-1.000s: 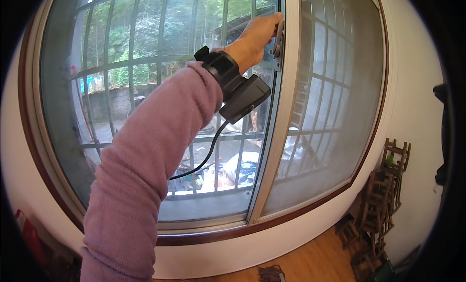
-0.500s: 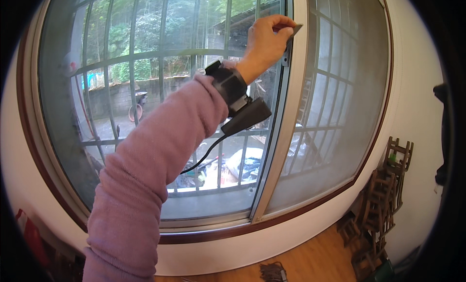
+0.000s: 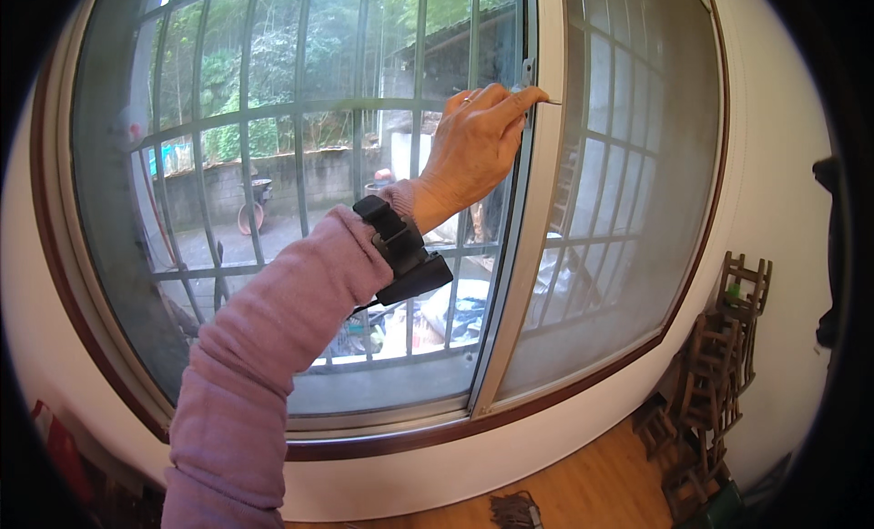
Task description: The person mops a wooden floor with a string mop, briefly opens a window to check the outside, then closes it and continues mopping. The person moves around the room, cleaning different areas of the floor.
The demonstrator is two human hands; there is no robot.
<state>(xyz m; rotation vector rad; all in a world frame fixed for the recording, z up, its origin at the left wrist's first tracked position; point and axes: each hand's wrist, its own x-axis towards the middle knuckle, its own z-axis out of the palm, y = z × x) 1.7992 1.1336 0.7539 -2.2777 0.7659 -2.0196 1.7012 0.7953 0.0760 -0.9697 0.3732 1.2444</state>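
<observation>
My left hand (image 3: 478,142) is raised to the sliding window's upright frame (image 3: 544,156), its back toward me and a ring on one finger. Between thumb and fingertips it pinches a small thin flat piece (image 3: 554,102), seen nearly edge-on against the metal frame; its exact kind is unclear. Just above the fingers shows a metal latch plate (image 3: 529,71) on the sash edge. A black strap with a dark device (image 3: 401,247) sits round my left wrist over a pink sleeve. My right hand is out of the picture.
Behind the glass stand window bars (image 3: 246,156) and a yard. To the right is a frosted or screened pane (image 3: 628,219). Wooden stools (image 3: 715,365) are stacked by the right wall. A brown bundle (image 3: 514,509) lies on the wooden floor (image 3: 592,479).
My left hand has moved down along the upright frame and turned so its back shows more. The thin piece has come down with it and now appears edge-on.
</observation>
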